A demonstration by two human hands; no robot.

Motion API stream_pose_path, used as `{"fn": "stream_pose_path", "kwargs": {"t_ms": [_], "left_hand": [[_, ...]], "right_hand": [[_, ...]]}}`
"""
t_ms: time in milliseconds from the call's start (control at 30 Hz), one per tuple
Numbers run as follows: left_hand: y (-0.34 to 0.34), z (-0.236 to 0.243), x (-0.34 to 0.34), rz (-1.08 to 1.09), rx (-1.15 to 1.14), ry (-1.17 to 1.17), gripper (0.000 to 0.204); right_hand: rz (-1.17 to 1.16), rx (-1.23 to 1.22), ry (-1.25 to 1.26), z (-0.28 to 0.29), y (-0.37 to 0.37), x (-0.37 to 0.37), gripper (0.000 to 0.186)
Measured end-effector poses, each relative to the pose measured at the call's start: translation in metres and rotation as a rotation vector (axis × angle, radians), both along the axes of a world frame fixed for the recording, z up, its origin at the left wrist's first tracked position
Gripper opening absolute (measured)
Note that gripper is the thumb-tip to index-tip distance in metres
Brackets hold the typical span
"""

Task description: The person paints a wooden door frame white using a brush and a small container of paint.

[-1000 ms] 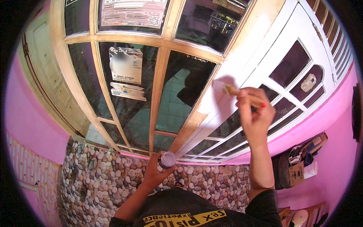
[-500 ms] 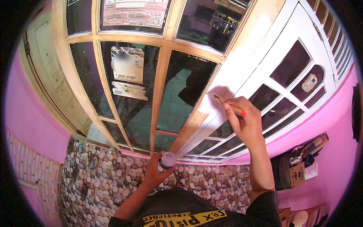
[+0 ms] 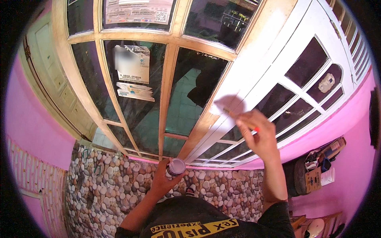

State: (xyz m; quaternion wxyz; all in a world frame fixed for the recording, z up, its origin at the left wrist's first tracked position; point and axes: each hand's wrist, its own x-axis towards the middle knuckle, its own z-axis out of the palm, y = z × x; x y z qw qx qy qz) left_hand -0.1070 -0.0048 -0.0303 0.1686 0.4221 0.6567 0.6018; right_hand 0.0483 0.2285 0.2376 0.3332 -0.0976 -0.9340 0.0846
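The tall window frame (image 3: 274, 43), white down its right post and bare wood elsewhere, looks rigid, its glass breakable; below it the left hand (image 3: 163, 180) has its fingers curled round a small cup (image 3: 176, 167), probably light but easy to slop, so best gripped level by its sides; smaller again, the brush (image 3: 231, 114) is beside the white post, its handle pinched in the right hand's (image 3: 260, 133) fingers, likely light and stiff-handled with a soft tip, best held near mid-handle; compared with a second ago, the brush sits lower along the post, while the cup has hardly moved
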Motion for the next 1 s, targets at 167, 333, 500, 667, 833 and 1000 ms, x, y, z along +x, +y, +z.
{"fn": "stream_pose_path", "kwargs": {"t_ms": [167,333,500,667,833,1000], "left_hand": [[-0.003,0.000,-0.002,0.061,-0.080,0.071,0.079],[-0.003,-0.008,-0.005,0.019,-0.091,0.066,0.080],[0.003,0.003,0.001,0.017,-0.016,0.143,0.073],[0.000,0.009,0.004,0.027,-0.135,0.148,0.071],[-0.001,0.006,0.006,0.035,-0.143,0.164,0.072],[0.004,0.005,0.006,0.006,-0.108,0.163,0.072]], "right_hand": [[-0.090,-0.255,-0.205,-0.099,0.004,0.026,0.015],[-0.090,-0.274,-0.298,-0.156,0.021,0.018,0.018],[-0.105,-0.164,-0.120,-0.138,0.043,0.007,0.018],[-0.193,-0.096,0.173,-0.093,0.014,0.014,0.016],[-0.034,-0.145,-0.193,-0.132,0.010,0.022,0.020],[-0.087,-0.075,-0.201,-0.147,0.037,0.004,0.019]]}}
